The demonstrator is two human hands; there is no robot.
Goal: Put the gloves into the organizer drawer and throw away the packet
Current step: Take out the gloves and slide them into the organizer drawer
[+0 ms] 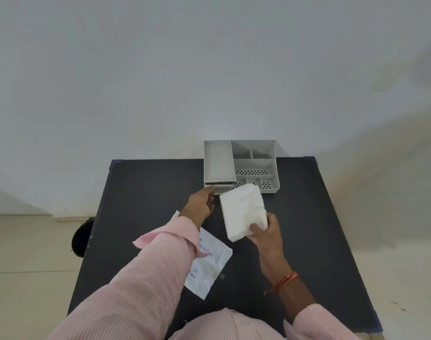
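Note:
A grey organizer [240, 165] with several compartments stands at the far edge of the black table [307, 217]. Its small drawer [219, 185] sits low at the front left. My left hand [201, 204] reaches to the drawer front, fingertips at its left end; whether it grips the drawer I cannot tell. My right hand [264, 233] holds a folded white stack of gloves [242, 212] by its near corner, lifted just in front of the organizer. The flat white packet [209, 268] with blue print lies on the table, partly under my left sleeve.
A dark round object [82, 238] sits on the tiled floor left of the table. A plain wall rises behind the table. Bare black tabletop lies right of my right arm.

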